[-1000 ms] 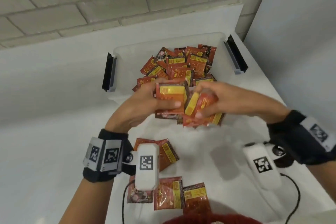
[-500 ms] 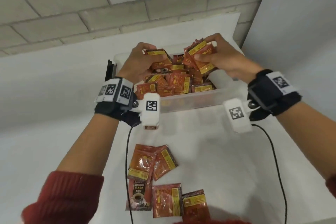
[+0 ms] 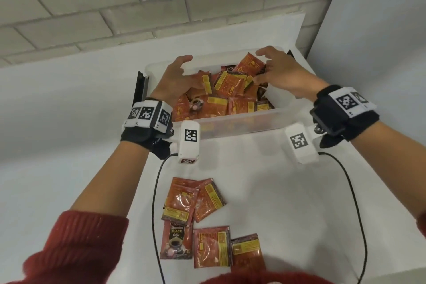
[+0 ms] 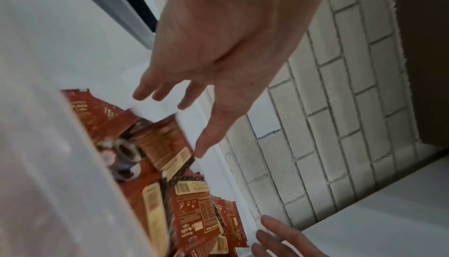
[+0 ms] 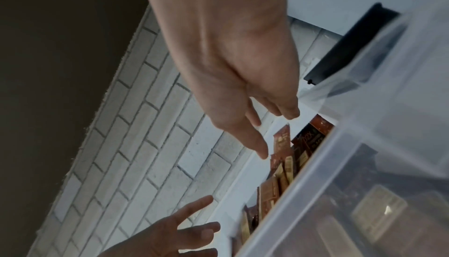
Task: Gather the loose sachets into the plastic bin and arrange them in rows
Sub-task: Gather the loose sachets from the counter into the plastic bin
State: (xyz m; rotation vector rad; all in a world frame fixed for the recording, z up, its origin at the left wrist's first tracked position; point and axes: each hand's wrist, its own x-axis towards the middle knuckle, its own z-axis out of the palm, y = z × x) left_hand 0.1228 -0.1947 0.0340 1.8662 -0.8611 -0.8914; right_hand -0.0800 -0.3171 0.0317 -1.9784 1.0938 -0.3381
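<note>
**Orange sachets heaped in the bin, five left on the table, no rows yet**

Orange-red foil fills most of the translucent plastic bin (image 3: pixel 232 122), which sits in the upper middle of the head view, hard against the white ledge under the brick wall (image 3: pixel 115 7). The sachets in the bin (image 3: pixel 230 97) lie in a loose heap, overlapping at every angle, some tipped up on edge near the far right corner. Nothing in there reads as a row.

Both hands hover above that heap. The left hand (image 3: pixel 177 76), at the bin's upper left, has its fingers spread and relaxed, and the left wrist view shows the palm empty over the packets. The right hand (image 3: pixel 281 71), at the upper right, is likewise splayed with nothing in it; in the right wrist view its fingertips (image 5: pixel 262 151) hang just above the upright packets without clearly touching them.

Lower centre of the head view, five loose sachets (image 3: pixel 207 221) lie on the white table (image 3: pixel 299 203), well apart from the bin: two overlapping above, three side by side below, one face-up showing a coffee cup.

Judged from this, the gathering is mostly done, since the bulk is inside. Left to do: bring in those five, then sort the whole heap into rows, which looks like the larger share of the work.
</note>
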